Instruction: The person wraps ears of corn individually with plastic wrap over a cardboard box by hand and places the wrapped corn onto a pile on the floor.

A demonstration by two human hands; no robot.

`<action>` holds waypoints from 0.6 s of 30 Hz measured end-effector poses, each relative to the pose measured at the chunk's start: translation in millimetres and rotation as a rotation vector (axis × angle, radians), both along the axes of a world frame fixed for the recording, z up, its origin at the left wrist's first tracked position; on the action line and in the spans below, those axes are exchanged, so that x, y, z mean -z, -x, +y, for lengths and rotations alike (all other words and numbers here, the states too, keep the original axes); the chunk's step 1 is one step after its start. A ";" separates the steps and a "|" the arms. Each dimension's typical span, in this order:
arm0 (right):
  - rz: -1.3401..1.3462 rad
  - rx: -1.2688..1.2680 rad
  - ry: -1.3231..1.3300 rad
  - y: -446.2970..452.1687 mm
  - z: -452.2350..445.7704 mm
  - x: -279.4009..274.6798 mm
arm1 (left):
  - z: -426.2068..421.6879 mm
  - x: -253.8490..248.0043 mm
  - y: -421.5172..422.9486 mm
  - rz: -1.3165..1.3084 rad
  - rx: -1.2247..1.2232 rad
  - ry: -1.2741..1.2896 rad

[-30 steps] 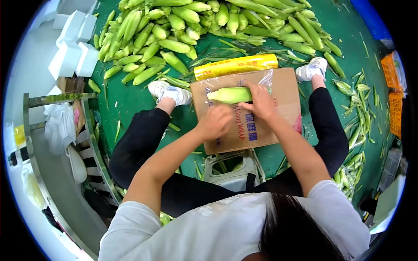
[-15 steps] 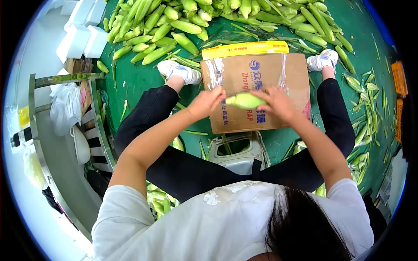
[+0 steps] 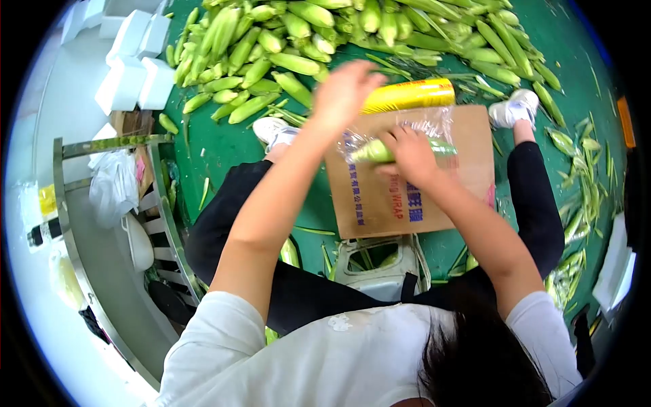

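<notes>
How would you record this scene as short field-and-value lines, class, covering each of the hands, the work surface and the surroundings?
Left hand: blurred, by the left end of the yellow roll; contact unclear
Right hand: grasping an ear of corn
Work surface: cardboard box with printed lettering
Wrapping: clear film on the box, by the ear of corn
Yellow roll: along the box's far edge
Background: pile of corn on the green floor

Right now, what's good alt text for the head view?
A person's right hand holds an ear of corn amid clear plastic on a cardboard box; the blurred left hand is near a yellow roll. A corn pile lies beyond on the green floor.
</notes>
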State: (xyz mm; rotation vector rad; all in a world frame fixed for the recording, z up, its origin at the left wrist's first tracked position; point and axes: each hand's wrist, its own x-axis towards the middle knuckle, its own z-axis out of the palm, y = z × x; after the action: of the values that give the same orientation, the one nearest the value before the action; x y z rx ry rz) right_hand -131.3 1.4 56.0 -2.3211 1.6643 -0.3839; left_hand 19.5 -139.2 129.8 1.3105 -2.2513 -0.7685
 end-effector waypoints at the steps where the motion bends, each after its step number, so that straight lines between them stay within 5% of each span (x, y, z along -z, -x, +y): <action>1: 0.009 0.017 -0.080 -1.8 3.0 2.0 | 3.8 20.0 16.8 0.021 0.175 -0.118; 2: 0.014 0.032 -0.158 -3.4 4.4 5.8 | 9.1 53.2 31.2 0.036 0.349 -0.237; 4: -0.107 0.051 -0.164 -1.5 4.0 21.1 | 29.3 105.4 52.5 -0.099 0.771 0.060; 5: -0.222 -0.066 -0.361 4.1 2.1 13.8 | 35.6 127.4 60.5 -0.140 0.738 -0.132; 9: -0.230 -0.429 -0.923 11.8 -6.0 -8.6 | 62.9 126.9 54.3 -0.253 0.804 0.374; 10: -0.194 -0.533 -1.478 3.9 -4.9 -8.7 | 65.3 120.8 54.2 -0.229 0.827 0.341; 12: -0.308 -0.552 -1.924 -20.4 49.3 -12.6 | 66.6 117.0 55.8 -0.264 0.858 0.328; 13: -0.380 -0.798 -1.624 -30.2 75.7 -11.0 | 68.3 119.1 56.8 -0.265 0.861 0.331; 14: -0.442 -0.862 -1.611 -37.9 104.9 -11.6 | 69.8 113.2 60.3 -0.273 0.827 0.343; 15: -0.585 -0.800 -1.884 -39.9 124.9 -24.2 | 77.7 108.7 60.0 -0.286 0.791 0.342; 16: -0.989 -0.466 -2.279 -35.3 161.0 -26.6 | 91.0 106.6 57.2 -0.306 0.760 0.331; 18: -1.303 -0.334 -1.738 -7.8 189.3 -47.5 | 122.0 109.9 56.0 -0.331 0.712 0.323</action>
State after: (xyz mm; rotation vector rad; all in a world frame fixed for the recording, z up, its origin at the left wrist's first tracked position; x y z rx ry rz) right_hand -123.5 190.7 103.5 -0.5699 0.3609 -0.1245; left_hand -36.5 -17.2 19.9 0.4932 -2.9968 -0.3751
